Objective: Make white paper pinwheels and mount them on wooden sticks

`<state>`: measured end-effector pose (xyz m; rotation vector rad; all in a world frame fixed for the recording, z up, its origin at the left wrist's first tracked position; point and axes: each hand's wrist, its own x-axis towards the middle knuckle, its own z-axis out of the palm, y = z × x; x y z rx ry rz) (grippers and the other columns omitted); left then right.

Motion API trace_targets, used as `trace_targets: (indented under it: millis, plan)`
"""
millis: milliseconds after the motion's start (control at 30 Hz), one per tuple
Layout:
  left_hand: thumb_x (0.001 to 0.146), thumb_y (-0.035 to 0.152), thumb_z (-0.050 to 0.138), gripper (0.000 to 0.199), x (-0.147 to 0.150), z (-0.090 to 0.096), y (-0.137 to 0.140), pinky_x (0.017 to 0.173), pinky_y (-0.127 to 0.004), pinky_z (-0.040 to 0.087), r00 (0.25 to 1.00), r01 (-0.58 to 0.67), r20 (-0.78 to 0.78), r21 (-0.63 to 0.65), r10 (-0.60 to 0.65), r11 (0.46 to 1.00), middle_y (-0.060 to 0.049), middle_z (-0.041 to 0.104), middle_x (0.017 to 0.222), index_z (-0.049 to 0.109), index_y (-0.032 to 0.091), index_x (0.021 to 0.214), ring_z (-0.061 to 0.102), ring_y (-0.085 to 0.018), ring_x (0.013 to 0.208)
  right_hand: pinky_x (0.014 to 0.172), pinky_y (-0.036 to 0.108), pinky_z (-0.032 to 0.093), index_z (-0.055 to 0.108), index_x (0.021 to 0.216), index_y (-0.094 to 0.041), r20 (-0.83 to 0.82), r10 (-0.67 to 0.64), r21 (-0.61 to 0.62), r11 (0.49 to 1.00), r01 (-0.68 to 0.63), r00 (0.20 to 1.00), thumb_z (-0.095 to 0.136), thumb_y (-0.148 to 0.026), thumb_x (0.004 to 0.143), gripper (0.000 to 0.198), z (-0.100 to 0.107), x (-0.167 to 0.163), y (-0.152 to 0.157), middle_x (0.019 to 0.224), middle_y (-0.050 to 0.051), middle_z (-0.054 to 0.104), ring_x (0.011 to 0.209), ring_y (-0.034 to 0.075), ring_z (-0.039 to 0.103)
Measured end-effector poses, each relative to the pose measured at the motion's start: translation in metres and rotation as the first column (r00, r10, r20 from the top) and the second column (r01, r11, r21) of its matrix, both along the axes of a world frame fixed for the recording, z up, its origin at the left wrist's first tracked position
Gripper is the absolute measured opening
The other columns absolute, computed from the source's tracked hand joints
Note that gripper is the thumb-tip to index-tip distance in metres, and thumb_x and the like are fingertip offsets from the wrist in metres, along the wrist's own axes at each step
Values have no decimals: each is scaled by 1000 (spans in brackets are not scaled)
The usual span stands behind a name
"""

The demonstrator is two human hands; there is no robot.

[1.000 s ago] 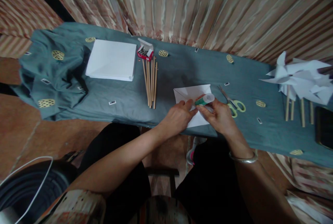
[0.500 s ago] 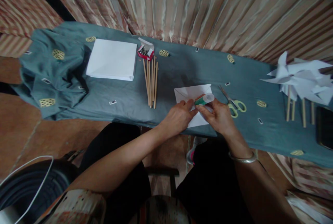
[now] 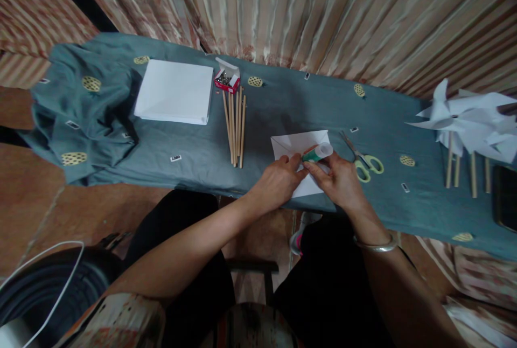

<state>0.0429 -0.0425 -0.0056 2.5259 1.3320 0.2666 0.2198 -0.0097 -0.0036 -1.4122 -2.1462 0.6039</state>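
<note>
A pleated, pale curtain with reddish patterning hangs along the far side of my desk, which is draped in a blue-green cloth printed with yellow pineapples. At the near edge, right of the middle, a folded white sheet lies under my two hands. My right hand pinches a green tube between thumb and fingers, its whitish end tilted up to the right and its other end down at the sheet. My left hand bends over the sheet, fingertips close against the tube's lower end; I cannot tell whether they grip anything. Just right of my right hand lie green-handled scissors, blades pointing far and left. Left of the sheet, wooden sticks lie side by side, with an open red box of small metal pieces at their far ends and a stack of white paper beside it. At the far right, white paper pinwheels on sticks overlap in a heap.
</note>
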Motion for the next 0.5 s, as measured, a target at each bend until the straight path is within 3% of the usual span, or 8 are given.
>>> trace_targets:
  millis: [500]
  plan:
    - [101,21,27,41,0,1,0,93,-38,50,1000,-10,-18,-34,9,999,-16,45,145,53,18,133,58,-23,106,78,44,56,63,106,-16,20,-31,11,999,31,999,57,-45,87,35,-2,0,3,97,14,73,85,30,71]
